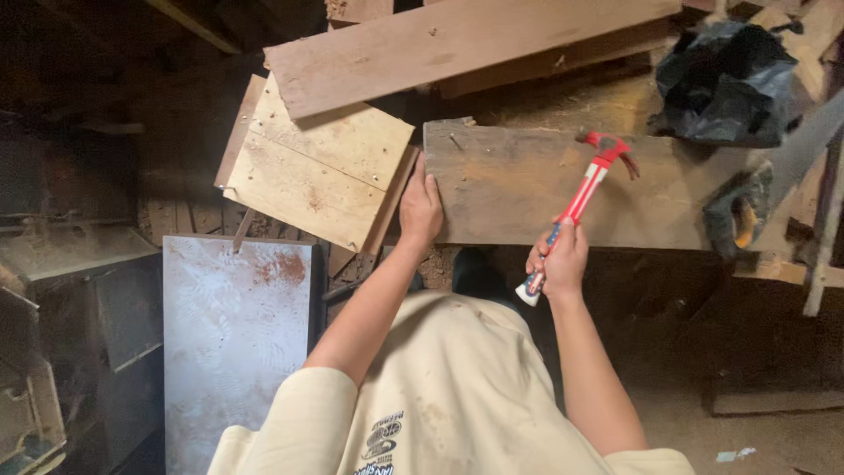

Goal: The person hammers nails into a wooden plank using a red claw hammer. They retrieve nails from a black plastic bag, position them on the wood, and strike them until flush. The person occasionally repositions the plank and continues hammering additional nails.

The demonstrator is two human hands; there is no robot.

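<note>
My right hand (pixel 557 260) grips the lower handle of a red and white claw hammer (pixel 582 193). The hammer's head is raised over a worn brown board (pixel 545 189) that lies crosswise in front of me. My left hand (pixel 420 209) rests flat on the near left end of that board, fingers together. A small nail (pixel 455 141) stands out of the board near its far left corner. Beside my left hand, a pale plywood panel (pixel 321 167) dotted with nail heads lies tilted.
A long plank (pixel 457 44) crosses above the plywood. A black plastic bag (pixel 725 84) sits at the upper right. A power tool with yellow trim (pixel 738 215) lies on the board's right end. A grey metal sheet (pixel 233 334) lies lower left on the dirt floor.
</note>
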